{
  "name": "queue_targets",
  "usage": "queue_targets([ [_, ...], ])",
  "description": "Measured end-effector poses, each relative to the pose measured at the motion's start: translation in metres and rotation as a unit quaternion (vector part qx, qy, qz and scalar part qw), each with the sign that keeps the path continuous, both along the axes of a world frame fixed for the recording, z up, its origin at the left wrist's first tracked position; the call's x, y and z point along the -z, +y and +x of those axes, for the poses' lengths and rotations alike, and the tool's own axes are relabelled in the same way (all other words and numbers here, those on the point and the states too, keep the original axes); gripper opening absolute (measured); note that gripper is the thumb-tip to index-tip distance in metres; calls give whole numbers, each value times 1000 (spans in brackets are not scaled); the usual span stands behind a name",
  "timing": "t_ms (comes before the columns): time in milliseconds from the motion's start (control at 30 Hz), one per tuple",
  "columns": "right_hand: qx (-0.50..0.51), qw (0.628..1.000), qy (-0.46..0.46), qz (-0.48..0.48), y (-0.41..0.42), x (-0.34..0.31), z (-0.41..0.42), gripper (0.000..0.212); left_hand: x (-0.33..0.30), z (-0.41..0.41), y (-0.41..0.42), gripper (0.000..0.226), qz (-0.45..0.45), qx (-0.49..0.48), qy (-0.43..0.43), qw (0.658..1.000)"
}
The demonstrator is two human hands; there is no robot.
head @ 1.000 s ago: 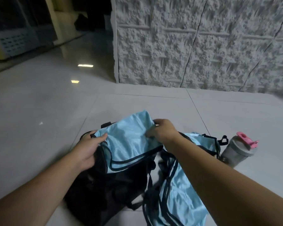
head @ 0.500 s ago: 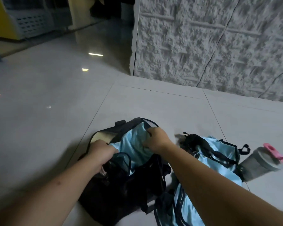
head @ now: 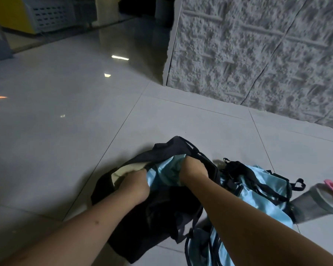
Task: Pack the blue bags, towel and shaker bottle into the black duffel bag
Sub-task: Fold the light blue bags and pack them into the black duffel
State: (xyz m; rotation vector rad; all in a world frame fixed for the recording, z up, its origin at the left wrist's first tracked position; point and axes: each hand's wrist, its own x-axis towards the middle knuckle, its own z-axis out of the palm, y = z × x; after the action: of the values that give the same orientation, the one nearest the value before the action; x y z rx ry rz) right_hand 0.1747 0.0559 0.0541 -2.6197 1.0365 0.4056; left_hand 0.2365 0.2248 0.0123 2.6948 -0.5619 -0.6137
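Observation:
The black duffel bag (head: 165, 212) lies open on the tiled floor in front of me. A light blue bag (head: 166, 172) sits mostly inside its opening. My left hand (head: 136, 182) and my right hand (head: 193, 170) are both down in the opening, fingers curled into the blue fabric. A pale towel (head: 123, 169) shows inside, left of my left hand. A second blue bag (head: 258, 191) with black straps lies to the right on the floor. The grey shaker bottle (head: 315, 202) with a pink lid lies on its side further right.
A rough white textured wall (head: 258, 54) stands behind, its corner edge just beyond the duffel. Glossy grey floor tiles (head: 56, 121) spread to the left. A yellow and white object (head: 27, 16) sits far back left.
The blue bag has gone from held above the duffel to pushed down inside it. Both hands moved down into the opening with it. The camera shifted left.

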Motion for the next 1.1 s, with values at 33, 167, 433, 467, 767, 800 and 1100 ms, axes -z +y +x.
queue_targets([
  [33, -3, 1000, 15, 1, -1, 4, 0, 50, -2, -1, -2, 39, 31, 30, -3, 999],
  [167, 46, 999, -10, 7, -7, 9, -2, 51, -7, -1, -9, 68, 107, 117, -73, 985],
  [433, -68, 992, -104, -24, 3, 3, -5, 30, -31, -5, -43, 38, 8, 226, -185, 956],
  [467, -89, 994, -62, -17, 3, 4, -6, 30, -29, -5, -50, 38, -3, 261, -155, 953],
  [767, -161, 983, 83, -24, -20, 4, -41, 40, 63, 3, -81, 74, 142, 156, 133, 968],
  [800, -168, 983, 78, -17, -21, 4, -45, 35, 63, -1, -80, 78, 131, 149, 122, 973],
  [1100, -153, 969, -162, 102, -18, -10, -83, 28, 25, -6, -81, 58, 67, 214, 39, 974],
])
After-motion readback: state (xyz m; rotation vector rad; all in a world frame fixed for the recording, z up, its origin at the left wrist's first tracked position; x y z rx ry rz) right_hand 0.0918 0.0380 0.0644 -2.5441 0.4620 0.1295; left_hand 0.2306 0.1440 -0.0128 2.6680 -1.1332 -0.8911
